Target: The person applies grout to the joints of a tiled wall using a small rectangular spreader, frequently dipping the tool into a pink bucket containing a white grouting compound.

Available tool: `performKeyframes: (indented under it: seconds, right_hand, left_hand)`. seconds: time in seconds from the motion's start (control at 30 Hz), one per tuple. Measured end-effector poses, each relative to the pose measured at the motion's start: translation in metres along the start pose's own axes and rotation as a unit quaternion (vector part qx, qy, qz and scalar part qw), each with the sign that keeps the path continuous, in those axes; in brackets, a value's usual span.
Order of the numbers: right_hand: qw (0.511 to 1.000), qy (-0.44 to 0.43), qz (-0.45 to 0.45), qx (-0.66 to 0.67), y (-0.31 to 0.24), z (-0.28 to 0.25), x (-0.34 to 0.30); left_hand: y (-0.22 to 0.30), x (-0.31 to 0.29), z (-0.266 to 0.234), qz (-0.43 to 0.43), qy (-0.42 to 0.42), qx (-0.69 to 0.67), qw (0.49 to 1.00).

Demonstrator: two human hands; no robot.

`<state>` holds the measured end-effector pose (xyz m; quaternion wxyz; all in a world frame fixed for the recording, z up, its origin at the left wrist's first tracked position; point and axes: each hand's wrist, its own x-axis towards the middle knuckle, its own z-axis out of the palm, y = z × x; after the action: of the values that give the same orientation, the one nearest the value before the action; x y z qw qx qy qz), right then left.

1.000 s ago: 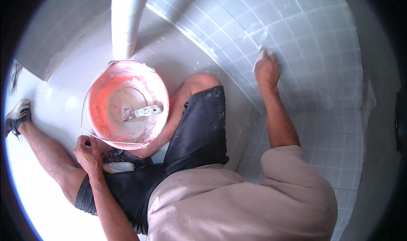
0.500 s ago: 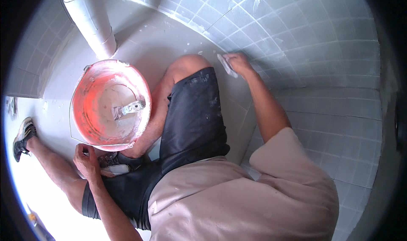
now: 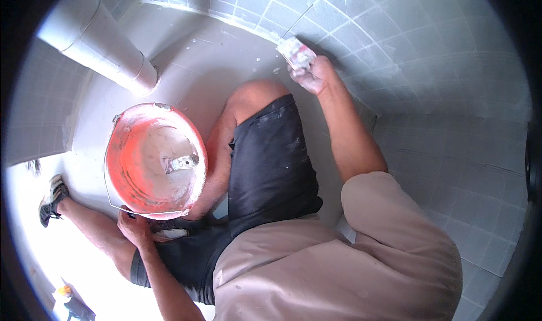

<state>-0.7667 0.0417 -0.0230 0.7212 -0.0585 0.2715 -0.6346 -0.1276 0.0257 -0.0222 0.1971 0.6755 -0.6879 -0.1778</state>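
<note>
My right hand (image 3: 316,75) grips a thin, flat, whitish spreader (image 3: 297,53), smeared with paste and marked by a reddish patch. It is held at the foot of the tiled wall (image 3: 350,33), close to the joint with the floor. An orange-red bucket (image 3: 121,157) stands left of my bent knee, its inside caked with pale paste (image 3: 158,137). A small tool with a light handle (image 3: 185,162) lies in that paste. My left hand (image 3: 134,229) is at the bucket's near rim, by the wire handle (image 3: 107,188), its fingers curled and partly hidden.
A thick white pipe (image 3: 107,50) rises from the grey floor (image 3: 197,61) behind the bucket. Pale spots dot the floor along the wall. More tiles (image 3: 440,168) lie to my right. My shoe (image 3: 53,199) is out at the left, near small items (image 3: 70,304) in bright light.
My right hand has turned the spreader so its flat face shows, and moved it up along the wall's foot. My left hand stays near the bucket rim. The whole view has shifted slightly.
</note>
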Motion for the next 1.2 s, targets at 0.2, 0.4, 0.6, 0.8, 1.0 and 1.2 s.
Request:
performKeyframes:
  seconds: [0.2,0.4,0.6,0.8,1.0,1.2]
  right_hand:
    - [0.915,0.32,-0.163,0.183,0.061,0.09,0.067]
    - [0.817,0.408,-0.27,0.304,0.072,0.111,0.12]
    - [0.78,0.374,-0.304,0.4,0.059,0.103,0.136]
    - [0.81,0.352,-0.292,0.368,0.053,0.053,0.146]
    - [0.883,0.377,-0.266,0.085,0.093,0.109,0.144]
    - [0.845,0.428,-0.22,0.235,0.116,0.095,0.195]
  left_hand:
    - [-0.011,0.001,-0.002,-0.002,0.006,0.041,0.999]
    - [-0.013,0.002,0.006,0.006,-0.005,0.052,0.999]
    - [-0.003,0.001,0.002,-0.004,0.015,0.015,1.0]
    - [0.008,0.002,0.004,-0.014,0.025,-0.048,0.998]
    - [-0.003,-0.004,-0.005,-0.028,0.034,-0.021,0.999]
    - [-0.021,-0.017,-0.043,-0.064,0.05,0.026,0.996]
